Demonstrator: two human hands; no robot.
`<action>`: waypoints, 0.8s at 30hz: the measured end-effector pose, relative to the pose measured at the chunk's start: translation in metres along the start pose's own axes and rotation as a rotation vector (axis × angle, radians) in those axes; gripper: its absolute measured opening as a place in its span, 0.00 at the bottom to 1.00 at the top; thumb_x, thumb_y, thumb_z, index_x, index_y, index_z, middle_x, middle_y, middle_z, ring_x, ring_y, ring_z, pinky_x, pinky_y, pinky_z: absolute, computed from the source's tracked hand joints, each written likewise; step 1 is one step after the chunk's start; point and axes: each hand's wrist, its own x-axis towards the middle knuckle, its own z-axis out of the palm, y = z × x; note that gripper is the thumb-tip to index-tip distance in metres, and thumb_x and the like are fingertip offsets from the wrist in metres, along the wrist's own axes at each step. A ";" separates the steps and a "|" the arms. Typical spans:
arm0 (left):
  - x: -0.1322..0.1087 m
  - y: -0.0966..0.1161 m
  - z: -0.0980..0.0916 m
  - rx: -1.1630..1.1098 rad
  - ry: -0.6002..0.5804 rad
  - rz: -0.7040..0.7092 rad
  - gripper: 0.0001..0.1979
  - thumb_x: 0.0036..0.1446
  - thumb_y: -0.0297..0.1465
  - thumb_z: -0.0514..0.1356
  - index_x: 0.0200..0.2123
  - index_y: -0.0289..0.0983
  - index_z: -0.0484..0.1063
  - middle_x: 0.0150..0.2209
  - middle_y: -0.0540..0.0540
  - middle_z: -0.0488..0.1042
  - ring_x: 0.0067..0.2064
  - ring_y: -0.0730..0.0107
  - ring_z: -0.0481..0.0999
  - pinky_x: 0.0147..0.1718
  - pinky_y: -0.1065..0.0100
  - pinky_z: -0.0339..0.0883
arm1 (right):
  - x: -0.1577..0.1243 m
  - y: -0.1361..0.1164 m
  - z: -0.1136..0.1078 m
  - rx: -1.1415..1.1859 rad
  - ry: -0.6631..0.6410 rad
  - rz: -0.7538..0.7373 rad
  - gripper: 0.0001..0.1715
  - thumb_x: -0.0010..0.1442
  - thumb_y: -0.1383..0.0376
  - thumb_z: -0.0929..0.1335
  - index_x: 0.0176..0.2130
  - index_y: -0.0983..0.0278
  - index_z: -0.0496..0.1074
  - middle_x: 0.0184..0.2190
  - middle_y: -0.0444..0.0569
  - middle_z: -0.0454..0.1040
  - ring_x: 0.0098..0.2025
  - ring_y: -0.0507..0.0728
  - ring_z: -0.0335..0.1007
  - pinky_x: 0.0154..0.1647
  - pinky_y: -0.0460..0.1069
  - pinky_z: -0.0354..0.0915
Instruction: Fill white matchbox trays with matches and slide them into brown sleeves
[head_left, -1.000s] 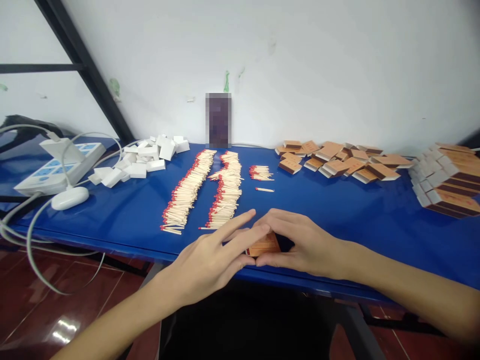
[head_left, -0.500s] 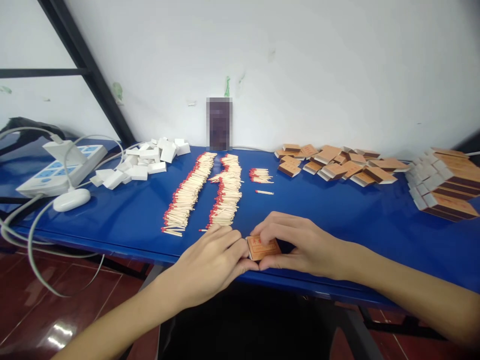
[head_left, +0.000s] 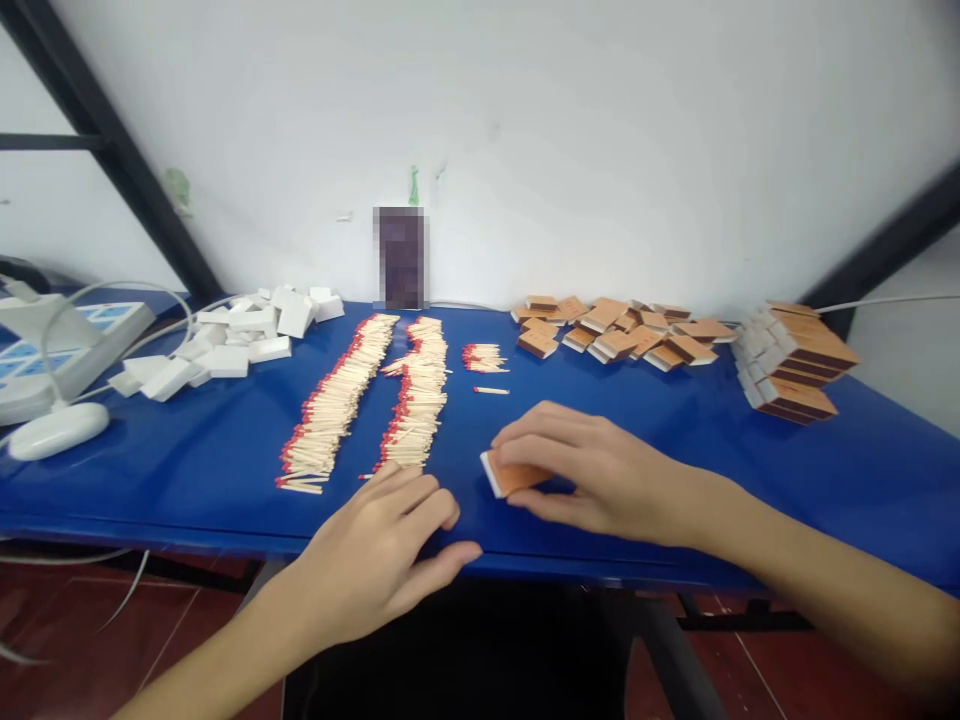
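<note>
My right hand grips an orange-brown matchbox, whose white end faces left. The matchbox is tilted just above or against the blue table; I cannot tell which. To its left, my left hand is apart from the box with nothing in it, fingers curled loosely and thumb held away. Its fingertips are at the near end of a long row of red-tipped matches. A second long row of matches lies further left. Beyond my right hand are a small bunch of matches and a single match.
White matchbox trays are heaped at the back left, near a power strip with cables. Matchbox sleeves lie in a loose pile at the back right. Beside them stands a stack of matchboxes. A blurred dark rectangle leans on the wall.
My left hand has let go of the matchbox and moved left, its thumb opening away. My right hand keeps the box, now tilted. The view has turned to the right.
</note>
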 end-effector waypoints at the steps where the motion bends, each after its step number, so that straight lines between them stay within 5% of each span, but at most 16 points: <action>1: 0.000 -0.001 0.000 0.004 0.009 0.004 0.09 0.69 0.35 0.53 0.36 0.38 0.67 0.31 0.50 0.69 0.34 0.68 0.69 0.39 0.66 0.63 | -0.009 0.006 -0.009 -0.048 0.055 0.033 0.05 0.65 0.66 0.67 0.43 0.60 0.69 0.46 0.51 0.76 0.48 0.58 0.70 0.49 0.53 0.67; 4: -0.001 -0.002 0.001 0.051 0.038 0.056 0.09 0.69 0.32 0.53 0.36 0.38 0.68 0.30 0.51 0.68 0.32 0.68 0.68 0.39 0.65 0.61 | -0.056 0.033 -0.042 -0.252 0.187 0.259 0.02 0.62 0.65 0.67 0.36 0.59 0.67 0.42 0.50 0.76 0.45 0.60 0.71 0.46 0.55 0.66; 7: 0.001 -0.003 0.003 0.104 0.074 0.106 0.10 0.69 0.30 0.52 0.34 0.38 0.69 0.29 0.51 0.67 0.31 0.68 0.67 0.38 0.65 0.59 | -0.122 0.062 -0.074 -0.479 0.284 0.692 0.05 0.63 0.60 0.65 0.40 0.59 0.66 0.41 0.53 0.76 0.41 0.64 0.72 0.42 0.57 0.66; 11: 0.002 -0.002 0.005 0.153 0.097 0.133 0.10 0.68 0.29 0.52 0.33 0.38 0.67 0.28 0.51 0.67 0.30 0.68 0.67 0.40 0.65 0.58 | -0.186 0.083 -0.092 -0.588 0.387 0.999 0.09 0.61 0.57 0.66 0.39 0.59 0.66 0.38 0.56 0.77 0.38 0.66 0.74 0.38 0.56 0.66; 18: 0.004 -0.003 0.003 0.178 0.116 0.139 0.09 0.67 0.27 0.52 0.32 0.38 0.67 0.28 0.52 0.68 0.30 0.69 0.68 0.40 0.65 0.58 | -0.203 0.103 -0.077 -0.618 0.387 0.864 0.13 0.64 0.58 0.64 0.43 0.62 0.73 0.43 0.61 0.78 0.45 0.69 0.74 0.44 0.58 0.67; 24: 0.003 -0.004 0.005 0.197 0.141 0.127 0.09 0.66 0.27 0.53 0.32 0.39 0.67 0.27 0.52 0.69 0.30 0.68 0.68 0.38 0.65 0.57 | -0.209 0.133 -0.068 -0.645 0.517 0.853 0.11 0.58 0.59 0.66 0.34 0.62 0.76 0.42 0.59 0.75 0.43 0.67 0.74 0.45 0.60 0.70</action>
